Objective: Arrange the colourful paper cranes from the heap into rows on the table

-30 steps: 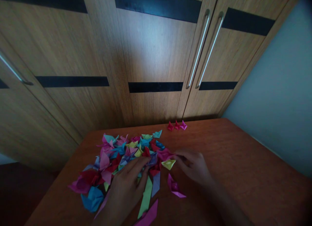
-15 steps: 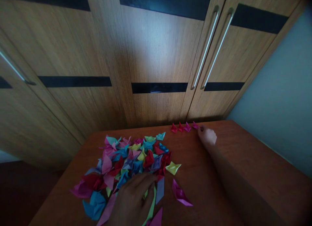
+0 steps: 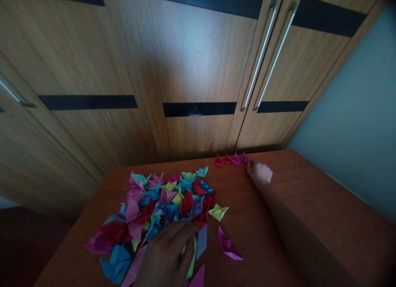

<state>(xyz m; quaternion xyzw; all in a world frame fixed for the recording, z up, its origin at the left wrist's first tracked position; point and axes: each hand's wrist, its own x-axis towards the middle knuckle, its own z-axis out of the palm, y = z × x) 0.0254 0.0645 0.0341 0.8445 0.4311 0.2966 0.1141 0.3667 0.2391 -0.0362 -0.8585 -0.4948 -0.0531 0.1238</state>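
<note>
At the far edge of the table, my right hand (image 3: 260,173) has its fingers pinched at the right side of a magenta folded paper boat (image 3: 245,157). That boat ends a short row, beside another magenta paper boat (image 3: 236,159) and two red ones, the nearer of them a red paper boat (image 3: 228,160). My left hand (image 3: 167,254) rests palm down on the front of a heap of colourful folded paper boats (image 3: 173,200). Its thumb and fingers are apart, and the fingertips are partly hidden. Just right of it lies a larger magenta paper boat (image 3: 228,245) on its side.
A yellow paper boat (image 3: 218,212) lies at the heap's right edge, and a light blue one (image 3: 202,171) at its back. The reddish-brown wooden table (image 3: 309,188) meets a wooden wardrobe (image 3: 198,138) behind. A pale wall (image 3: 349,126) rises on the right.
The view has shifted slightly. The magenta boat at my right hand sits a touch closer to its neighbour in the row. My left hand stays on the heap.
</note>
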